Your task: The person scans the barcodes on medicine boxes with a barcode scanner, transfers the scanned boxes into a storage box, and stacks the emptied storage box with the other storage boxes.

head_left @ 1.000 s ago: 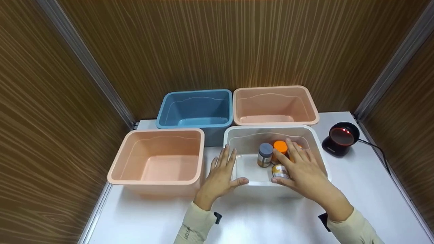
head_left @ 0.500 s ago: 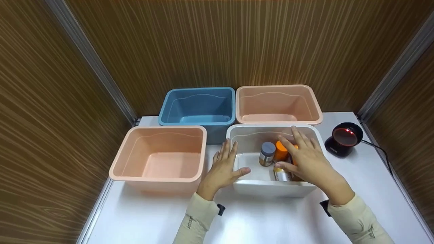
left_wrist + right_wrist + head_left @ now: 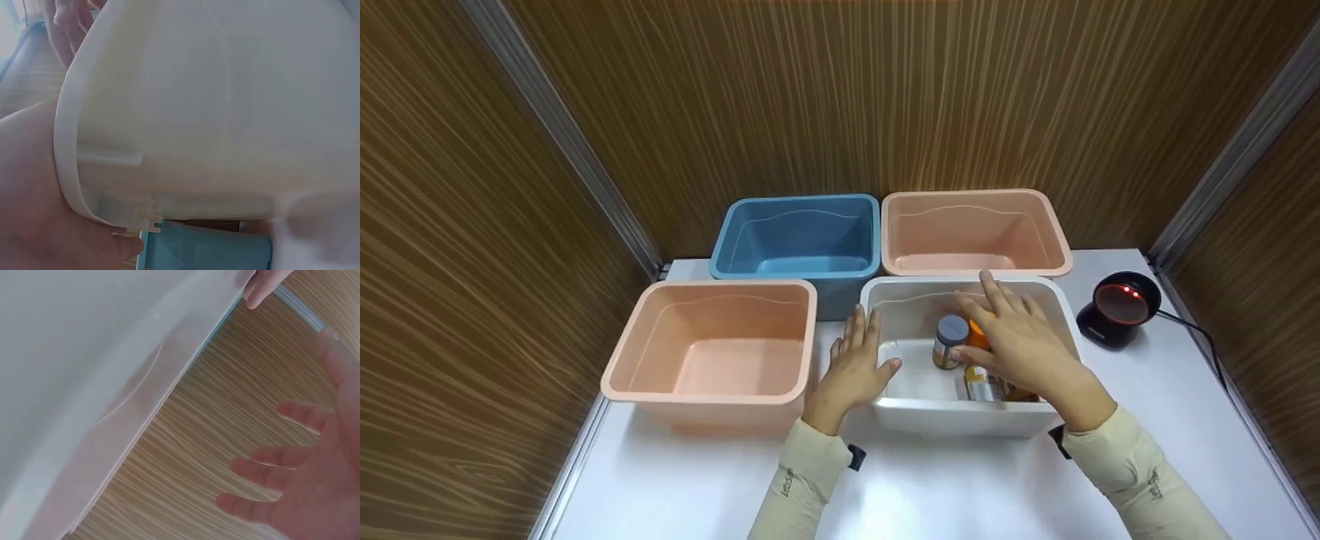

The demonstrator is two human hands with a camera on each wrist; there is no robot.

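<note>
Right hand (image 3: 1024,349) shifted slightly left | white tub (image 3: 960,418) set close, probably for easy reach | left hand (image 3: 851,379) straight-fingered at its left rim, likely steadying | right hand spread over tub, nothing gripped | inside: grey-capped jar (image 3: 952,329) upright, orange-capped jar (image 3: 978,338) beside, silver-labelled jar (image 3: 981,386) seemingly lying
</note>
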